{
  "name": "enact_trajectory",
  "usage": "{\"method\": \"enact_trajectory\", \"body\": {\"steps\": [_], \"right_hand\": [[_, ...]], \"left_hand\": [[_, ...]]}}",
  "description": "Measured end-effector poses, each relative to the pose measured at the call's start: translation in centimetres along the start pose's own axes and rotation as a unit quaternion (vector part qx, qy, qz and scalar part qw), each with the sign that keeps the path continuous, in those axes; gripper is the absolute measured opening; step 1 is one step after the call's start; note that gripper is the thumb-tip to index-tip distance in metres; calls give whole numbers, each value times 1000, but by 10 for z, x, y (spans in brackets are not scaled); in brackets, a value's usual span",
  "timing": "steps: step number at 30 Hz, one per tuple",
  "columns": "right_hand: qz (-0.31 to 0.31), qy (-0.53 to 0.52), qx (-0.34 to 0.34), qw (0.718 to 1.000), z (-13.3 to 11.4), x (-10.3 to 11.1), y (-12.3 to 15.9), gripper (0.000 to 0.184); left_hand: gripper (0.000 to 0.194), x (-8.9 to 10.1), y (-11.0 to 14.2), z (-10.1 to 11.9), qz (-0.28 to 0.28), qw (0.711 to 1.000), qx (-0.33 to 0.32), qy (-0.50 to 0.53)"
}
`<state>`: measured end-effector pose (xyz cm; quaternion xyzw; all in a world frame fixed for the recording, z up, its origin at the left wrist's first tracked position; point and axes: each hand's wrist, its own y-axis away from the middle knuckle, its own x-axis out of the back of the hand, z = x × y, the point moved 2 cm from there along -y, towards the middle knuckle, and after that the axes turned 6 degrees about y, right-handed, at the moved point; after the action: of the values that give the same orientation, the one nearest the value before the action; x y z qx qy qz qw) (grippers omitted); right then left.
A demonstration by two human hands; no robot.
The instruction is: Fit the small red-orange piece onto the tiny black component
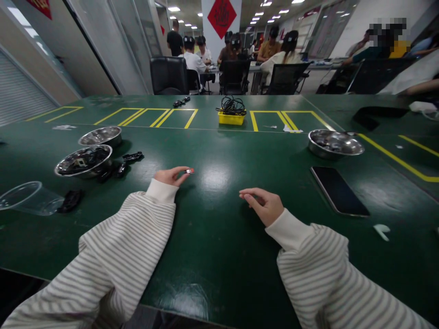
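My left hand (171, 176) is closed in a pinch, with a small red and silver-white piece (190, 171) between thumb and fingertips, just above the green table (212, 228). Across from it, to the right, my right hand (263, 203) has its thumb and fingers drawn together. Whatever may be in that pinch is hidden or too small to make out. Black plastic parts (133, 156) lie left of my left hand, beside a steel bowl (84, 172) filled with similar dark parts.
Behind that bowl stands a second steel bowl (100, 136). A clear plastic cup (30, 201) lies tipped at far left. On the right are a steel bowl with parts (336, 146), a phone (339, 191) and a white earbud (382, 231). A yellow bin (232, 119) holds black cables. People sit beyond.
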<state>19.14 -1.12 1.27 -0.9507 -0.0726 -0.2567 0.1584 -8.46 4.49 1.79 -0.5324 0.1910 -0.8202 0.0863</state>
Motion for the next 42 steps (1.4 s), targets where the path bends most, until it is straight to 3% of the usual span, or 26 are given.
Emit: {"method": "enact_trajectory", "body": {"steps": [3, 6, 10, 13, 16, 18, 20, 22, 24, 27, 30, 34, 36, 39, 42], "right_hand": [[-14, 41, 44, 998, -3, 0, 1, 17], [-10, 58, 65, 996, -5, -1, 1, 16], [-6, 63, 67, 996, -5, -1, 1, 16], [-7, 67, 70, 995, -5, -2, 1, 16], [-3, 72, 71, 995, -5, -3, 0, 17], [12, 83, 71, 994, -5, -3, 0, 17], [38, 104, 65, 992, -4, -2, -1, 17], [62, 126, 54, 989, -4, -2, -2, 16], [73, 141, 45, 986, -4, -1, -2, 17], [71, 153, 45, 985, -5, -1, -2, 17], [60, 157, 54, 984, -5, 0, -1, 18], [55, 166, 60, 983, -4, 0, -1, 18], [52, 170, 64, 982, -3, -1, -1, 17], [51, 173, 67, 981, -2, -2, -1, 17], [49, 174, 65, 981, -2, -2, -1, 17]], "left_hand": [[36, 17, -8, -40, -57, 982, 80, -160], [38, 28, -11, -63, -108, 956, 134, -239], [41, 38, -10, -67, -145, 949, 143, -242], [41, 41, -8, -61, -97, 957, 156, -224], [40, 30, -6, -45, -22, 976, 154, -153], [37, 14, -3, -23, -20, 991, 107, -76], [33, -8, 3, 7, -64, 997, 38, -15], [32, -28, 11, 41, -138, 989, -41, 24], [30, -41, 19, 69, -177, 979, -98, 38], [33, -46, 23, 87, -198, 970, -141, 29], [45, -33, 12, 62, -145, 983, -108, -29], [51, 0, -7, -12, 23, 988, 24, -148], [56, 13, -11, -43, 71, 989, 15, -132], [53, 20, -10, -70, 96, 993, -14, -70], [41, 18, -11, -78, 91, 994, 6, -52]]}}
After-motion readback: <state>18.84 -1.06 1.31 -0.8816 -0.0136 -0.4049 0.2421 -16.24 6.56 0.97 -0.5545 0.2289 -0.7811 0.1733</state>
